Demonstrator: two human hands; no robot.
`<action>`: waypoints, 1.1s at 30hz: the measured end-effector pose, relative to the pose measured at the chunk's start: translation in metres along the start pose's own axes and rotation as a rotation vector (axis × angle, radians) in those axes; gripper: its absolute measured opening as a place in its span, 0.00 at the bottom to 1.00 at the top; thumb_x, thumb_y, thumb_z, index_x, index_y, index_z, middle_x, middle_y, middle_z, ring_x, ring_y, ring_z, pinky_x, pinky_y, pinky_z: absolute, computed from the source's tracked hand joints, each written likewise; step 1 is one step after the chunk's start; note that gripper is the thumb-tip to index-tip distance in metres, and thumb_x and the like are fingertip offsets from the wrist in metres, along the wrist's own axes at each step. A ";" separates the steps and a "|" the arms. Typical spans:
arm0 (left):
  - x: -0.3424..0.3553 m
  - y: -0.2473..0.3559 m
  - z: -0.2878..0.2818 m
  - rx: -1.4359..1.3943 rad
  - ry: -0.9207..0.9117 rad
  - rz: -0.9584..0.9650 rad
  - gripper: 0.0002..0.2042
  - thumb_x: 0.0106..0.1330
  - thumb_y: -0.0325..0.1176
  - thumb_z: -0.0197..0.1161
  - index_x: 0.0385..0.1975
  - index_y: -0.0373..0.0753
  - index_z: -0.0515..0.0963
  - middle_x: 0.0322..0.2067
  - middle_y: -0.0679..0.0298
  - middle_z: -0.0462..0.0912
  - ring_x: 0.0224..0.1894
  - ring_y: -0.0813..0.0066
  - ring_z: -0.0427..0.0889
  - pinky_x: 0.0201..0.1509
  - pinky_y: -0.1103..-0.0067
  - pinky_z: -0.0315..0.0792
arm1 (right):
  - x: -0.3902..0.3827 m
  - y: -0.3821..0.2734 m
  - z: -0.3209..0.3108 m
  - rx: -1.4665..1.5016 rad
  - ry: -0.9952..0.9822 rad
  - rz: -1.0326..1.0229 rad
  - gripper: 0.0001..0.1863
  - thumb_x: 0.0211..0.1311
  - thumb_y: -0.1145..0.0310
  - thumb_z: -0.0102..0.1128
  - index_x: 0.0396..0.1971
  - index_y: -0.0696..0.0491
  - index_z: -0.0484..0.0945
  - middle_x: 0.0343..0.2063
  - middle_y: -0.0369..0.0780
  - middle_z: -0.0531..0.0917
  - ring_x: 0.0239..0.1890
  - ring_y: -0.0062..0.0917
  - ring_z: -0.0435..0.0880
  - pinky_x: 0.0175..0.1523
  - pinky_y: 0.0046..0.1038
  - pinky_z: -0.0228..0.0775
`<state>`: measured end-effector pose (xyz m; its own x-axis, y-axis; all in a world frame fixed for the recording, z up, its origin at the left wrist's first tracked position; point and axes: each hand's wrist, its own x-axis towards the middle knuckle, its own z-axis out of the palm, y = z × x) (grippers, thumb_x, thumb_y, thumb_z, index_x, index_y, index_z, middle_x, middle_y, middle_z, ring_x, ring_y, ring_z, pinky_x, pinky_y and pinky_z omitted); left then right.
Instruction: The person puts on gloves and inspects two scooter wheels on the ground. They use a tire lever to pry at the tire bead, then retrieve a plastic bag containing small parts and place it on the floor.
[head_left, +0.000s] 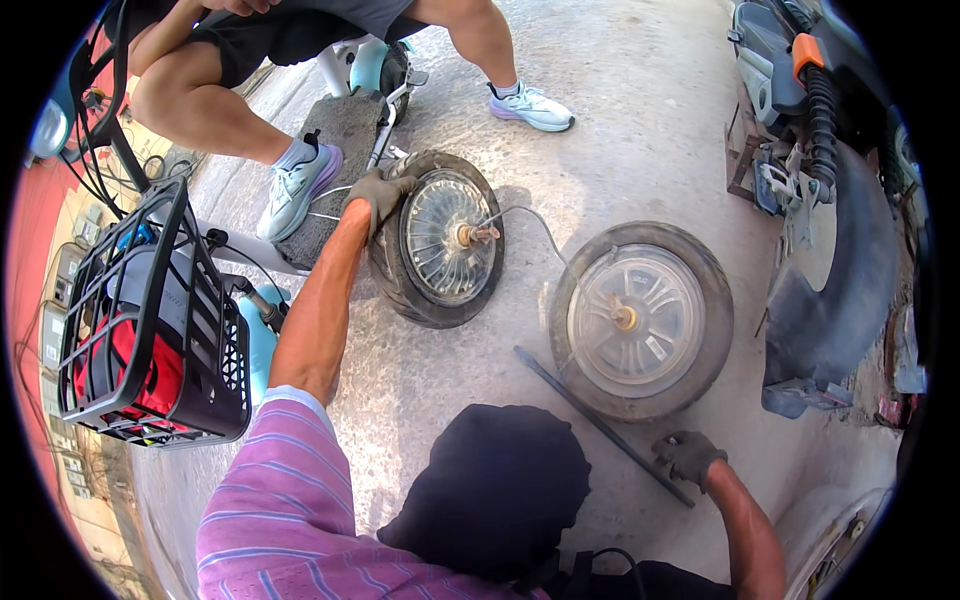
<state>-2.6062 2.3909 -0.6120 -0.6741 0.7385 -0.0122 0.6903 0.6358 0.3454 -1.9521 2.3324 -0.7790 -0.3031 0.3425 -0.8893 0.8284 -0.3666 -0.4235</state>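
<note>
While my gloved left hand [378, 192] clenches the tilted hub-motor wheel's [440, 240] tyre rim, my gloved right hand [686, 456] grasps the tyre lever [590, 418] beside the flat-lying wheel [640, 318].

White rectangular label [656, 348] on flat wheel hub [633, 318]; red bag-like package [150, 375], perhaps, in black basket [215, 395].

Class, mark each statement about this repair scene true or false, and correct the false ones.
1. The left hand grips the upright wheel. True.
2. The right hand is bare. False: it wears a dark glove.
3. The second wheel lies flat on the ground. True.
4. The long metal bar rests on top of the upright wheel. False: it lies on the ground beside the flat wheel.
5. The black basket holds something red. True.
</note>
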 end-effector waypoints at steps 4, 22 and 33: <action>-0.013 0.004 -0.003 0.066 0.020 0.021 0.46 0.57 0.60 0.70 0.65 0.23 0.71 0.60 0.33 0.78 0.65 0.42 0.78 0.69 0.65 0.71 | -0.006 -0.014 0.000 -0.005 0.000 0.026 0.25 0.68 0.52 0.62 0.57 0.54 0.82 0.37 0.35 0.90 0.26 0.21 0.83 0.30 0.28 0.76; -0.086 0.015 0.001 -0.042 0.138 0.108 0.41 0.60 0.57 0.68 0.65 0.30 0.72 0.58 0.36 0.80 0.62 0.42 0.80 0.66 0.64 0.72 | 0.011 -0.020 -0.006 0.432 0.327 -0.301 0.27 0.65 0.54 0.72 0.49 0.63 0.78 0.23 0.37 0.79 0.18 0.20 0.75 0.22 0.27 0.66; -0.113 -0.001 0.023 0.003 0.264 0.172 0.39 0.62 0.55 0.70 0.69 0.37 0.69 0.59 0.42 0.80 0.61 0.42 0.80 0.66 0.61 0.72 | 0.041 -0.082 -0.067 0.676 0.660 -0.315 0.27 0.61 0.46 0.73 0.44 0.56 0.80 0.21 0.32 0.76 0.15 0.18 0.70 0.20 0.24 0.62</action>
<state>-2.5246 2.3122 -0.6321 -0.5921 0.7516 0.2908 0.8006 0.5077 0.3182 -2.0008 2.4344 -0.7694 0.0300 0.8462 -0.5321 0.2508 -0.5216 -0.8155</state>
